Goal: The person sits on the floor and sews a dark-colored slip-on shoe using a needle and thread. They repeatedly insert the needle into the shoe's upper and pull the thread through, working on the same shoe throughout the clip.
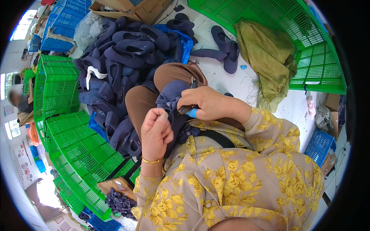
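Note:
A navy cloth shoe (173,91) lies across my lap, bunched between my knees and my hands. My right hand (211,104) is closed over it, with blue tape around one finger. From that grip sticks out a small dark metal tool (194,82), perhaps thread snips; most of it is hidden by the fingers. My left hand (157,129), with a gold bangle at the wrist, is raised just left of the shoe. Its thumb and forefinger are pinched together, and whatever they hold is too fine to make out.
A large heap of navy shoes (127,50) lies ahead and left on blue sheeting. Green crates (81,142) line the left side; another green crate (316,69) stands far right beside an olive sack (266,57). Loose shoes (230,56) lie on the white floor. Another person (25,104) is at the far left.

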Demonstrator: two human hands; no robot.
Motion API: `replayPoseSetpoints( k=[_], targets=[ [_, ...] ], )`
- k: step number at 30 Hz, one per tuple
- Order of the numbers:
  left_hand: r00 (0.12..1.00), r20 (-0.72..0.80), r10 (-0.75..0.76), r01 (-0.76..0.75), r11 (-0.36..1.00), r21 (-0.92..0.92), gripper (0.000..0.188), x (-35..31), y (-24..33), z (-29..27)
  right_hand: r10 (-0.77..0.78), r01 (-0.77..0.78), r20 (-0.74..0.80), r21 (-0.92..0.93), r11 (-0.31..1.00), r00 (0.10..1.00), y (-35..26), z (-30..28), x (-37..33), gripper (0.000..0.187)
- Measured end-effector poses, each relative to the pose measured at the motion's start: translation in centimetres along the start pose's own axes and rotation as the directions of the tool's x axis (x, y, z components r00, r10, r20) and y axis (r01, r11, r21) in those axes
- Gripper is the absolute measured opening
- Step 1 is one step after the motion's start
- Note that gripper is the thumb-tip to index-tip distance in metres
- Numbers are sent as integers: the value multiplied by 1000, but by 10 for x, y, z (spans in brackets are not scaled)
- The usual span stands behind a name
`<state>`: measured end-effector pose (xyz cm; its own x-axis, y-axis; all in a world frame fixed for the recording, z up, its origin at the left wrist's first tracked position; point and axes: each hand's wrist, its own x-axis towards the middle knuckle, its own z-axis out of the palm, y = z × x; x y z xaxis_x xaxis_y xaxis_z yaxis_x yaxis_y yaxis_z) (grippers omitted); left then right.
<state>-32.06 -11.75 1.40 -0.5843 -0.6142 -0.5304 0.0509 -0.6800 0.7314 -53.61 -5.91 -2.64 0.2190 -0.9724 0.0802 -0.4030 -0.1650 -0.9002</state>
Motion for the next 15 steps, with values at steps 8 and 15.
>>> replayPoseSetpoints(
  k=[8, 15],
  targets=[
    [898, 56, 436, -297, 508, 808, 3, -8, -19, 20, -77, 178, -350, 267, 947, 934, 4, 27, 5, 13],
    [795, 275, 541, -467, 256, 846, 5, 8, -18, 26, 387, 86, -350, 826, 557, 853, 8, 17, 5, 8]
  ],
)
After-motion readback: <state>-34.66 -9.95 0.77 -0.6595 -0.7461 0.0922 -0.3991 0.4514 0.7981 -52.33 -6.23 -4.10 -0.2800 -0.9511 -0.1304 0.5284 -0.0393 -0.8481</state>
